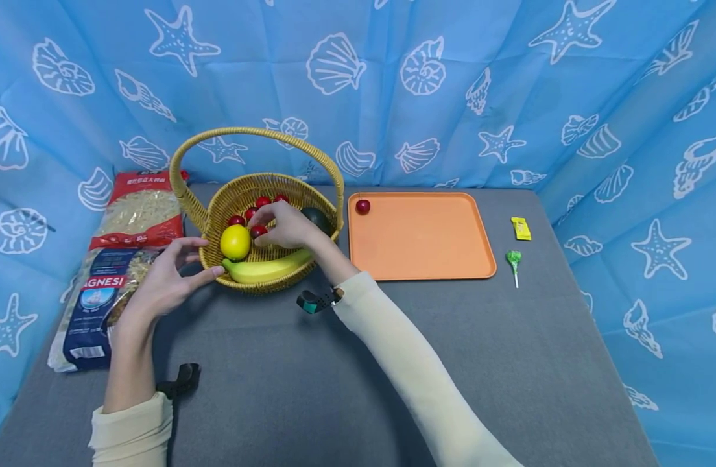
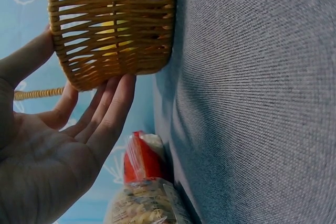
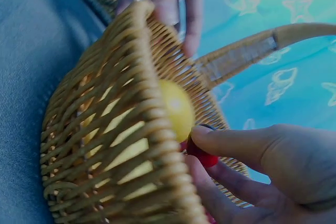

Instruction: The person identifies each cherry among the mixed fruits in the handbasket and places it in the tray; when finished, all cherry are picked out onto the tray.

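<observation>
A wicker basket [image 1: 219, 202] with a tall handle holds a round yellow fruit [image 1: 235, 244], a banana [image 1: 264, 270], a dark green fruit [image 1: 318, 219] and several cherries [image 1: 237, 220]. My right hand [image 1: 289, 227] reaches inside, pinching a red cherry [image 3: 206, 157] between thumb and fingers beside the yellow fruit. At the basket's left side my left hand [image 1: 168, 275] touches the rim with its thumb, its fingers spread along the woven wall [image 2: 113, 40].
An orange tray [image 1: 422, 237] lies right of the basket, one cherry [image 1: 362, 207] in its corner. Beyond it are a yellow-wrapped candy [image 1: 521, 228] and a green lollipop [image 1: 513, 259]. Two pasta bags [image 1: 139, 211] lie at the left. Blue shell-print curtain [image 1: 381, 97] surrounds the grey table.
</observation>
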### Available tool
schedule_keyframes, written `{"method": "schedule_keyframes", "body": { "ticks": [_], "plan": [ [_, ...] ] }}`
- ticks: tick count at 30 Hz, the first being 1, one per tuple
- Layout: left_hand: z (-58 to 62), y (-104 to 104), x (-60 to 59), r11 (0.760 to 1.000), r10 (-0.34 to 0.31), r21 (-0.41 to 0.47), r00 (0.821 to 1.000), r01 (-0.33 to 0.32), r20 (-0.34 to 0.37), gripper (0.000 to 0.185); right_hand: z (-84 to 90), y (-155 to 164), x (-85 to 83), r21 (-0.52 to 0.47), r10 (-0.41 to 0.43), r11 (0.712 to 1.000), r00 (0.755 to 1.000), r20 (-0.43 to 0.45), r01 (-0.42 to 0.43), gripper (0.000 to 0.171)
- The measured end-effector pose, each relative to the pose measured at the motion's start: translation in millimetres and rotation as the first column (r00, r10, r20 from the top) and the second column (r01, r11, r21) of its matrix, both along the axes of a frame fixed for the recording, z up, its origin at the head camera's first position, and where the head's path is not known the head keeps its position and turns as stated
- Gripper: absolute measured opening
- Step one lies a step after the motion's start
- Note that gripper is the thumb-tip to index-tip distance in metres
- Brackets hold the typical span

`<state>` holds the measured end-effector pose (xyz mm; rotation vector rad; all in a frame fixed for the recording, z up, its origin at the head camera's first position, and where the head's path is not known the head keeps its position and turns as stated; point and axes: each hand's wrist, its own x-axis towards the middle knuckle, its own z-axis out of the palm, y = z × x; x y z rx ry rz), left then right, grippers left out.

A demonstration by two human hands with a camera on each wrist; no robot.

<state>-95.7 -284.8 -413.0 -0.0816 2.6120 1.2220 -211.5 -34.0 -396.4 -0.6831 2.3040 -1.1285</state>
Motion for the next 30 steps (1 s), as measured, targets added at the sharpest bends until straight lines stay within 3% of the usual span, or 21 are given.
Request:
{"method": "schedule_keyframes", "body": {
  "ticks": [7,19,25,30],
  "plan": [
    [0.1,0.6,-0.1,1.000,-0.003,0.002,1.000,0.003,0.005,0.081,14.4,28.2,14.9,-0.163,0.074,0.984,0.997,-0.007,-0.074,0.036],
    [-0.1,1.0,-0.2,1.000,-0.002,0.001,1.000,0.002,0.000,0.082,36.8,105.1,49.3,-0.373,0.062,0.925,0.997,-0.034,-0.070,0.034],
    [-0.7,0.1,0.3,1.000,-0.001,0.005,1.000,0.001,-0.002,0.082,33.3,143.3,57.0,-0.390,0.014,0.920,0.999,-0.051,-0.033,0.026],
    [-0.8,0.6,1.3,1.000,0.001,0.011,1.000,-0.001,-0.014,0.082,20.4,171.3,54.6,-0.382,-0.087,0.923,0.994,-0.065,0.055,0.026]
  ]
}}
